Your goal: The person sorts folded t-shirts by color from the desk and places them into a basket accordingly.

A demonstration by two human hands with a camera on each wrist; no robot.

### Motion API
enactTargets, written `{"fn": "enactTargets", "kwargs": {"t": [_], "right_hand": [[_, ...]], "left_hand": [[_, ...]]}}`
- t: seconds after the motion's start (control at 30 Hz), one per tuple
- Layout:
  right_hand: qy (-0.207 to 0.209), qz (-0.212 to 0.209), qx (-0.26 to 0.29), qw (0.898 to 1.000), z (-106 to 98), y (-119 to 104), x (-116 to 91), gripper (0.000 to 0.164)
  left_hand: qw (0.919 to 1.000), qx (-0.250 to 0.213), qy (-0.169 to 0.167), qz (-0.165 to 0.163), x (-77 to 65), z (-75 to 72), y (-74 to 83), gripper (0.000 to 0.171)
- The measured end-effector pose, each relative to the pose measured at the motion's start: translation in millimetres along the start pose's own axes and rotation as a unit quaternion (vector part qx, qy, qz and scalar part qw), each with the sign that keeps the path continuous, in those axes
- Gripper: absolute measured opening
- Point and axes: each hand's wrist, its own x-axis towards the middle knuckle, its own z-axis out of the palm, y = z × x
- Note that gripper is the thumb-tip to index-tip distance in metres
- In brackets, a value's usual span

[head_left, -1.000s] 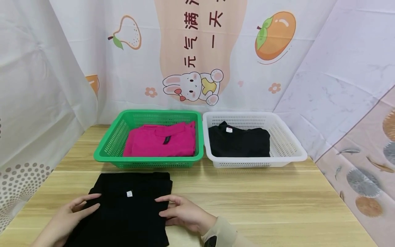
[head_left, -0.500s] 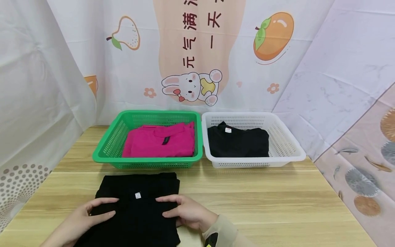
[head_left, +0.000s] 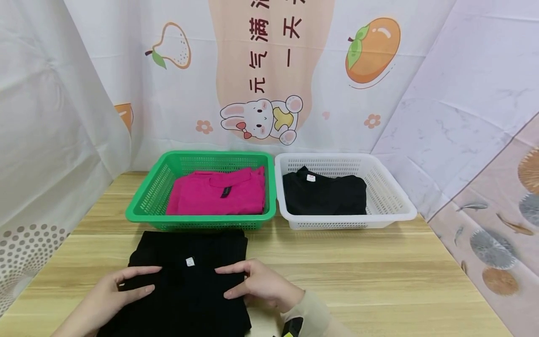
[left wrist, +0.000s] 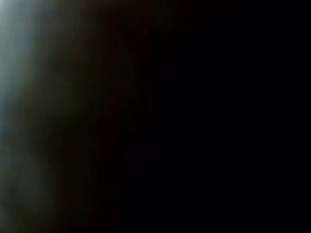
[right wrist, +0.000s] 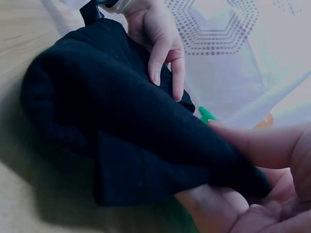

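Observation:
A folded black shirt (head_left: 189, 299) with a small white neck label is at the front left in the head view. At its left edge, my left hand (head_left: 111, 295) has thumb and index finger on top, its other fingers hidden. On the opposite edge my right hand (head_left: 265, 285) grips the fabric. In the right wrist view the black shirt (right wrist: 121, 111) looks raised off the table on that side, with my right hand (right wrist: 286, 160) pinching it, thumb above and fingers underneath. Across it lies my left hand (right wrist: 158, 36). The left wrist view is nearly all dark.
Behind the shirt stands a green basket (head_left: 202, 218) holding folded pink clothing (head_left: 219, 194). Touching its right side is a white basket (head_left: 353, 218) with a folded black garment (head_left: 326, 194) in its left part. Wooden table (head_left: 358, 276) extends to the right. Printed curtains (head_left: 177, 107) hang behind.
Both hands and the black shirt have shifted right, and the shirt's far edge now sits slightly nearer the green basket. The baskets have stayed put.

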Motion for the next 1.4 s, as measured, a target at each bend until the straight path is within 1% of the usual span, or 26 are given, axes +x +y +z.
{"fn": "enactTargets", "kwargs": {"t": [0.17,0.27,0.4,0.47,0.6,0.73,0.8,0.87,0.97,1.03,1.2,1.3,1.4], "right_hand": [[0.004,-0.017,-0.013,1.000,-0.4,-12.1,-7.7,0.048],[0.003,-0.030,-0.026,0.999,-0.4,-20.0,-13.1,0.046],[-0.001,-0.045,-0.044,0.998,-1.3,-28.2,-19.3,0.045],[-0.004,-0.047,-0.047,0.998,-1.3,-31.1,-21.7,0.045],[-0.003,-0.046,-0.045,0.998,-1.0,-35.6,-26.3,0.044],[-0.007,-0.048,-0.040,0.998,-1.2,-39.9,-31.8,0.044],[-0.012,-0.055,-0.032,0.998,-1.9,-41.1,-34.4,0.044],[-0.020,-0.065,-0.028,0.997,-3.3,-42.5,-36.9,0.044],[-0.019,-0.085,-0.034,0.996,-7.6,-44.6,-40.0,0.044],[-0.017,-0.098,-0.042,0.994,-11.1,-46.8,-42.2,0.045],[0.003,-0.128,-0.077,0.989,-21.0,-52.7,-46.4,0.050],[0.019,-0.148,-0.106,0.983,-27.5,-55.7,-48.4,0.054],[0.029,-0.165,-0.115,0.979,-33.1,-57.8,-49.7,0.057]], "left_hand": [[0.9980,0.033,0.038,0.038,-8.7,-4.6,6.4,0.041],[0.9978,0.026,0.044,0.041,-14.4,-6.8,10.8,0.035],[0.9988,0.009,0.035,0.032,-18.4,-10.6,16.8,0.031],[0.9989,0.014,0.036,0.028,-19.0,-12.4,18.5,0.030],[0.9981,0.026,0.051,0.022,-20.2,-14.2,20.7,0.031],[0.9958,0.037,0.082,0.020,-23.5,-15.3,23.2,0.034],[0.9943,0.039,0.096,0.025,-25.6,-16.1,24.5,0.034],[0.9919,0.040,0.113,0.040,-27.3,-15.9,26.5,0.033],[0.9895,0.030,0.131,0.053,-29.5,-13.8,31.6,0.032],[0.9889,0.020,0.138,0.050,-30.4,-11.4,37.4,0.034],[0.9895,-0.002,0.143,0.022,-30.7,-4.8,53.7,0.041],[0.9892,-0.002,0.144,0.026,-29.1,-1.7,61.2,0.043],[0.9892,0.012,0.140,0.040,-27.5,0.3,66.7,0.043]]}}
